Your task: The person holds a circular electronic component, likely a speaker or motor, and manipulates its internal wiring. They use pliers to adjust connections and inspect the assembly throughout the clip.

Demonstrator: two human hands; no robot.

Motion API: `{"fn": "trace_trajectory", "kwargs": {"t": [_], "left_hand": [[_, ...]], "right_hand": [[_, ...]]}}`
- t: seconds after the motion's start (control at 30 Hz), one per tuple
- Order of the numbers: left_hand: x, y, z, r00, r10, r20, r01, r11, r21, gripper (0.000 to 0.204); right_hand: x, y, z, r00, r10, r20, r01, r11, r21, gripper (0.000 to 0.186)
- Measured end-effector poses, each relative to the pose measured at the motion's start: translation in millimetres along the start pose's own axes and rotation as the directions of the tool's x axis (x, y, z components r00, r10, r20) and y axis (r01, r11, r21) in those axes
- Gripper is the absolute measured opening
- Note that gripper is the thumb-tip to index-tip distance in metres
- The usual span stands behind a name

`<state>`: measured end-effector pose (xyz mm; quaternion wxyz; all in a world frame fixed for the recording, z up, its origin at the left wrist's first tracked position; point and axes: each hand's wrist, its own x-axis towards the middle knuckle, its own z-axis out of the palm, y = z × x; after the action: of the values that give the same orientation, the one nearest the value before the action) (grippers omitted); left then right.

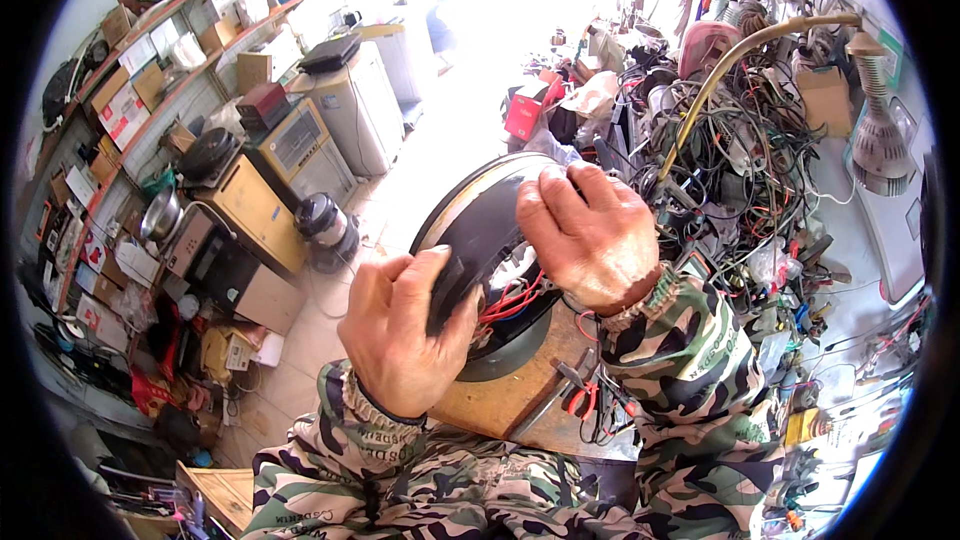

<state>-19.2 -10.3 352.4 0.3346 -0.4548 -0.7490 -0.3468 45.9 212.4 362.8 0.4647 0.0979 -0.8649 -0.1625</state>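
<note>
Along the left wall, crowded shelves stood behind a row of boxy appliances, with a squat dark machine on the tiled floor. Toward the middle, the left hand pinched the lower left edge of a dark cover, thumb on its face and fingers curled beneath. That cover sat tilted above a grey rounded body, over a wooden board near the person's lap; whether the two parts were joined could not be told. Red wires showed in the gap between them, close to the left fingertips, so lifting or twisting the cover too far might have tugged a lead loose, and closing it carelessly might have pinched one. The right hand clasped the upper right rim with bent fingers; a slip there could have let the cover drop onto the wiring. Below that hand lay a hammer and red-handled pliers, near enough to be knocked by a sliding part. Farther right, tangled cables were heaped below a lamp.
</note>
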Motion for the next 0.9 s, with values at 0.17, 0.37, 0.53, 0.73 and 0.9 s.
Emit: {"fn": "trace_trajectory", "kwargs": {"t": [0.17, 0.37, 0.53, 0.73, 0.9], "left_hand": [[14.7, -3.5, -7.7, 0.999, -0.001, -0.035, -0.001, 0.999, -0.048, 0.040], [29.6, -19.4, -24.5, 0.985, 0.102, -0.138, -0.104, 0.994, -0.011, 0.044], [21.8, -34.0, -20.6, 0.966, 0.012, -0.257, -0.029, 0.998, -0.060, 0.045], [3.8, -42.0, -16.3, 0.962, -0.148, -0.229, 0.128, 0.987, -0.098, 0.042], [-21.3, -58.0, 5.0, 0.945, -0.253, -0.207, 0.237, 0.966, -0.102, 0.031]], "right_hand": [[27.5, -9.9, -17.1, 0.998, 0.047, -0.030, -0.047, 0.999, -0.001, 0.034], [46.2, -20.0, -35.4, 0.976, 0.178, -0.129, -0.178, 0.984, 0.006, 0.041], [-39.9, -40.2, -43.5, 0.583, 0.779, -0.230, -0.706, 0.626, 0.331, 0.051], [-119.7, -101.1, 19.6, 0.194, 0.772, 0.605, -0.606, -0.391, 0.692, 0.037], [-131.1, -95.6, 43.7, 0.248, 0.808, 0.535, -0.759, -0.181, 0.626, 0.025]]}}
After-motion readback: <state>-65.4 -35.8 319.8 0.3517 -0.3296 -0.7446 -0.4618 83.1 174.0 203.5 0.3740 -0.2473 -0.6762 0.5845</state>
